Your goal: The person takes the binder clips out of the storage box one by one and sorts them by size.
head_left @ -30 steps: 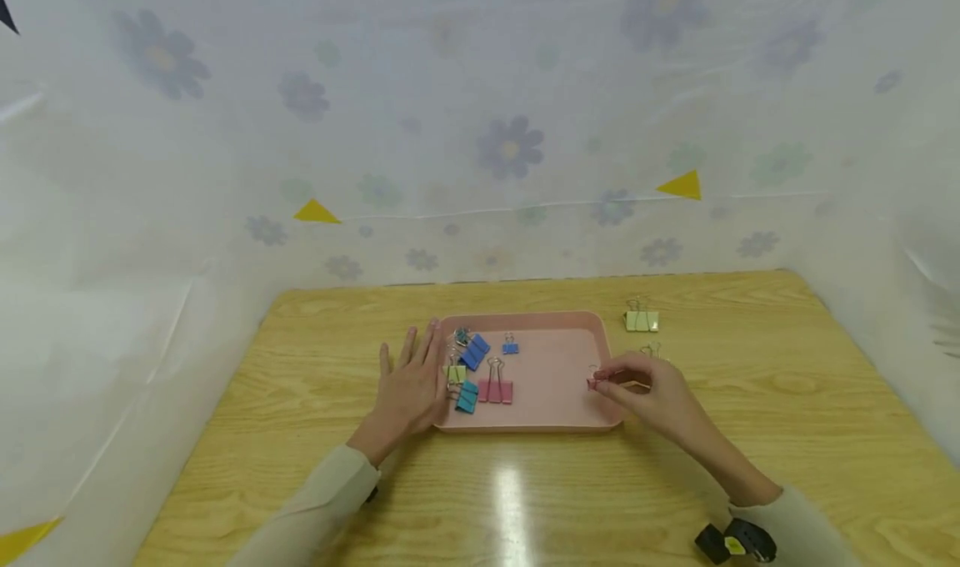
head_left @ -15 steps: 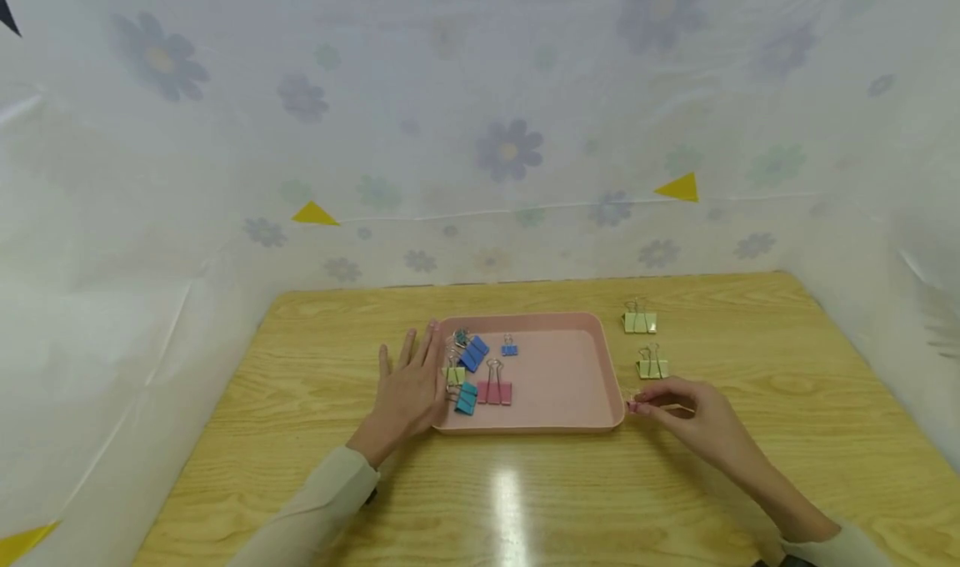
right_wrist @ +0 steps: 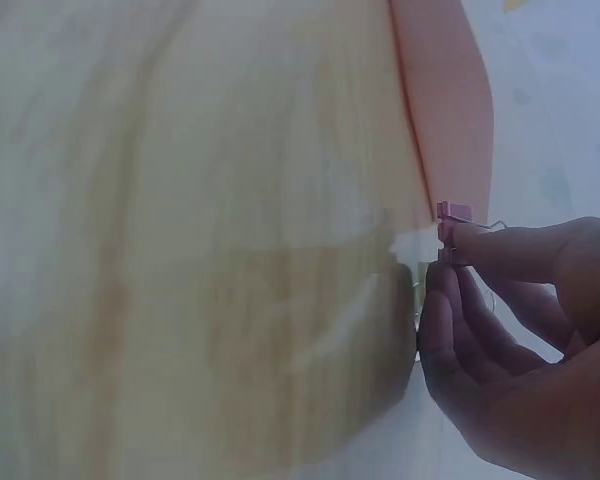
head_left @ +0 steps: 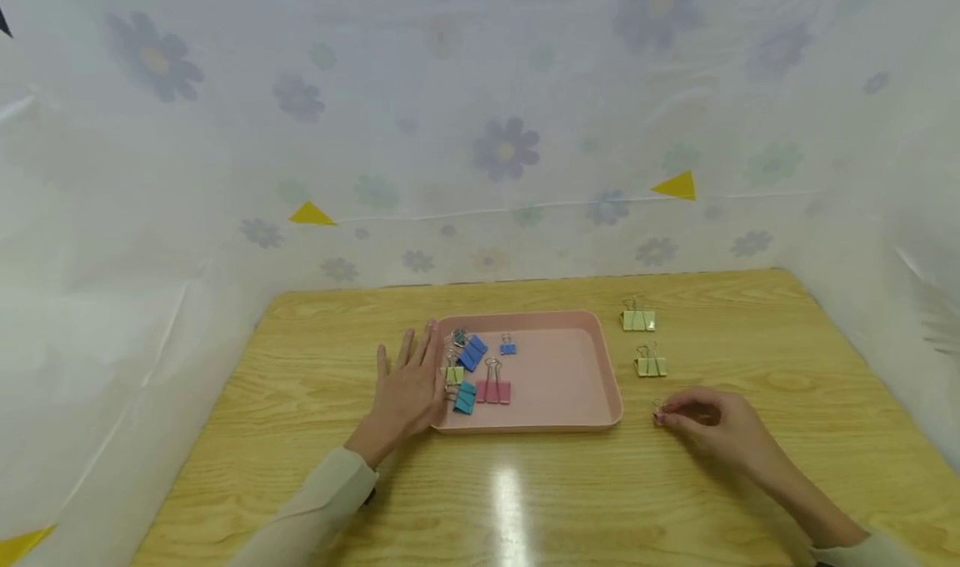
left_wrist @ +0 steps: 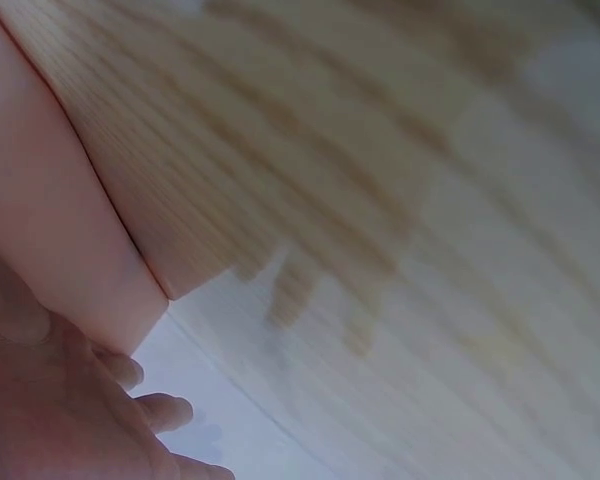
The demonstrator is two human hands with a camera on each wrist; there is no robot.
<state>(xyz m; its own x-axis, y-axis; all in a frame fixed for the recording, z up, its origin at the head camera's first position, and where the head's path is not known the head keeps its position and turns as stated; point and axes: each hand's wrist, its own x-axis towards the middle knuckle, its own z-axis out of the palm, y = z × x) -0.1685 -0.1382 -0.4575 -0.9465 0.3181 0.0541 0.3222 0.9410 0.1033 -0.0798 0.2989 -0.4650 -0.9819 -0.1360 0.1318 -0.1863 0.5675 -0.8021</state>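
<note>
Between thumb and fingertips my right hand (head_left: 720, 429) pinches a small pink binder clip (head_left: 658, 418), right of the pink tray (head_left: 566, 383). In the right wrist view the same pink clip (right_wrist: 458, 212) shows its wire handle. My left hand (head_left: 405, 396) rests with straight, spread fingers against the tray's left side. Inside the tray, toward the left, lie a large pink binder clip (head_left: 493, 392), a teal one (head_left: 465, 398), a yellow one (head_left: 453, 375), a blue one (head_left: 472, 353), a small blue one (head_left: 507, 348) and a dark teal one (head_left: 460, 337).
Two pale yellow binder clips, a larger one (head_left: 639, 320) behind a smaller one (head_left: 651, 366), lie on the wooden table (head_left: 420, 500) right of the tray. A white flowered sheet (head_left: 420, 133) encloses the table at the back and sides.
My right hand has carried the small pink clip from over the tray's right end, out past its rim to the right, in front of the yellow clips. My left hand stays at the tray.
</note>
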